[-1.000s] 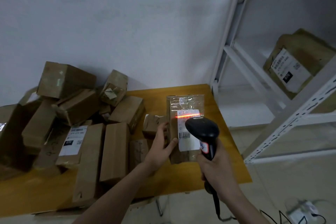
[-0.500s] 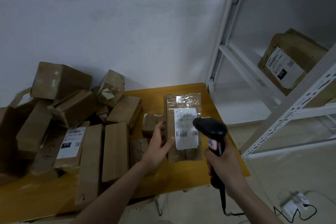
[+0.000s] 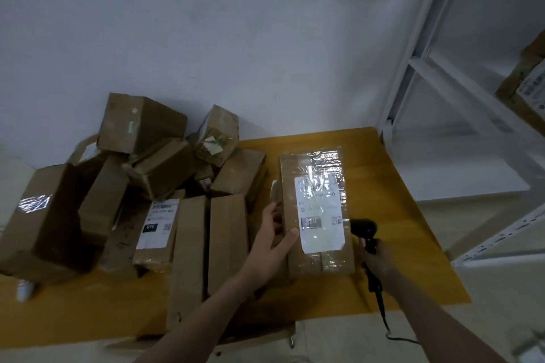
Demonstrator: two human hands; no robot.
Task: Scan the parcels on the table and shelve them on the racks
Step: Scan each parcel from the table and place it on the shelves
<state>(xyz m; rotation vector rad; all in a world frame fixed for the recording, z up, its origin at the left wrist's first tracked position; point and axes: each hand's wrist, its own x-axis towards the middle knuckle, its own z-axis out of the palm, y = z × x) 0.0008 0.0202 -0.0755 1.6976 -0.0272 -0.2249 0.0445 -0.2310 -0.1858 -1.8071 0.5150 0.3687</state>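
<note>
A tall taped cardboard parcel (image 3: 315, 183) with a white shipping label stands at the right side of the yellow table (image 3: 392, 186). My left hand (image 3: 272, 240) grips its left edge, thumb on the front beside the label. My right hand (image 3: 379, 258) holds a black barcode scanner (image 3: 364, 228) low behind the parcel's right edge; the parcel partly hides both. No scan beam shows on the label.
A heap of several brown parcels (image 3: 147, 174) fills the table's left half, one with a label marked 070 (image 3: 157, 224). A white metal rack (image 3: 436, 74) stands at the right, with a labelled parcel (image 3: 528, 88) on its shelf. The scanner cable (image 3: 383, 315) hangs over the table's front edge.
The red scan line on the label has gone out. My right hand has lowered the scanner to the right, behind the parcel. My left hand has kept its grip as the parcel came nearer.
</note>
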